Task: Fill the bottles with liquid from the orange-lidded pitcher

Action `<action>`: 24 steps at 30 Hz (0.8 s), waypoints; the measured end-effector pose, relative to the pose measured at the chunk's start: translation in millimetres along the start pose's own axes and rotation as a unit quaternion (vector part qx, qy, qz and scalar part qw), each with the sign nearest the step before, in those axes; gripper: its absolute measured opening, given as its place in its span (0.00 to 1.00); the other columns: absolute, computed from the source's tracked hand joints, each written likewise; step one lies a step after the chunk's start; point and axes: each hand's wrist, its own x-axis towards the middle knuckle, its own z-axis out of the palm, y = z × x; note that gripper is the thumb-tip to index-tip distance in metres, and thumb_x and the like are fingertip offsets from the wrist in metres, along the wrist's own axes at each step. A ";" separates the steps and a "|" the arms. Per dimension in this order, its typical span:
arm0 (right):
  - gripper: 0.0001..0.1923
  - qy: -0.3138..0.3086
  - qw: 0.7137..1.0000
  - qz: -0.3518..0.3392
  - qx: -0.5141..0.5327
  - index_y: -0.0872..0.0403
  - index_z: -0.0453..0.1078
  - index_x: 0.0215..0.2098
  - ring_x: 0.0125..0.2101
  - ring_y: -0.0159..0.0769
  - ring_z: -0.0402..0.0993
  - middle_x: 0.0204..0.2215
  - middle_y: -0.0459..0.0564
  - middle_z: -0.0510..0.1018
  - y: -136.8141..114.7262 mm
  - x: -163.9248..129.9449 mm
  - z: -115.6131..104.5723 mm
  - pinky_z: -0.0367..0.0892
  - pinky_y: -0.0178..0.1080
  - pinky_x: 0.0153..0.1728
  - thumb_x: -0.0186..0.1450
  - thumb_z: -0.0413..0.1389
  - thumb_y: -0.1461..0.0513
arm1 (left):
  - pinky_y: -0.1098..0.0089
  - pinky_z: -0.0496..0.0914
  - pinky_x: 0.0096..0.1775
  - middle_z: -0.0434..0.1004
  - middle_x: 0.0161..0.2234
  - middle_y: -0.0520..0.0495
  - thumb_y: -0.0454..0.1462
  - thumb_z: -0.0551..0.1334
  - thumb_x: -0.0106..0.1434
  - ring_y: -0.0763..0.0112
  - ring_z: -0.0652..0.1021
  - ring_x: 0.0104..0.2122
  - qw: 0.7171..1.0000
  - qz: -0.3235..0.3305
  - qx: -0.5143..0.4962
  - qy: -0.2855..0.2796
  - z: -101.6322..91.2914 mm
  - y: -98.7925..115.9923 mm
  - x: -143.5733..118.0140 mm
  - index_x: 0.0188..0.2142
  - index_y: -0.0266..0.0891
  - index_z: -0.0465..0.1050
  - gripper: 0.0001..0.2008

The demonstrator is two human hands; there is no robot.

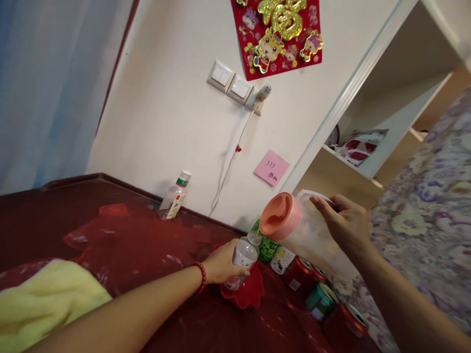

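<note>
Pouring calls for alignment first: your right hand (348,223) has its fingers wrapped closed around the clear pitcher (305,230), tilted so that its orange lid (278,215) leans toward the small bottle (243,255). Your left hand (221,264) grips that bottle with fingers curled shut about its body, holding it over the red dish (248,294) on the table (128,235). Keep the bottle upright, bring the spout directly above its open neck, and tilt slowly. Just beyond your left fingers stand cans (320,299) in a row; avoid knocking them. The spout itself is hard to make out, and the bottle's fill level cannot be read. A second bottle (174,196) stands well apart, by the wall.
</note>
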 end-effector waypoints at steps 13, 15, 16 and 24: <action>0.29 -0.009 1.000 -0.009 0.009 0.52 0.64 0.19 0.20 0.32 0.54 0.15 0.40 0.57 -0.2 -1.1 0.7 0.49 0.37 0.21 0.57 0.57 0.37 | 0.61 0.68 0.50 0.76 0.51 0.43 0.42 0.72 0.48 0.53 0.76 0.50 1.000 -0.008 0.004 0.000 -1.4 2.9 -2.0 0.52 0.42 0.68 0.31; 0.29 -0.011 1.000 -0.007 0.005 0.51 0.64 0.19 0.20 0.32 0.54 0.15 0.40 0.57 -0.6 -1.0 0.5 0.49 0.36 0.22 0.57 0.57 0.37 | 0.62 0.68 0.50 0.76 0.52 0.44 0.42 0.72 0.48 0.53 0.75 0.51 1.000 -0.003 0.002 0.002 -1.5 2.4 -2.0 0.52 0.43 0.68 0.31; 0.29 -0.011 1.000 -0.007 0.003 0.52 0.64 0.19 0.20 0.32 0.54 0.15 0.40 0.58 -0.6 -0.9 0.5 0.49 0.36 0.22 0.57 0.56 0.37 | 0.62 0.68 0.50 0.76 0.52 0.44 0.42 0.72 0.48 0.54 0.75 0.51 1.000 0.000 0.000 0.002 -1.6 2.4 -1.9 0.52 0.42 0.68 0.31; 0.29 -0.015 1.000 -0.003 -0.002 0.52 0.66 0.20 0.20 0.32 0.55 0.15 0.41 0.59 1.5 -0.9 0.5 0.50 0.36 0.22 0.57 0.56 0.36 | 0.62 0.68 0.51 0.75 0.52 0.43 0.42 0.72 0.49 0.53 0.75 0.51 1.000 0.008 0.000 0.001 -1.0 2.6 -1.2 0.52 0.41 0.68 0.31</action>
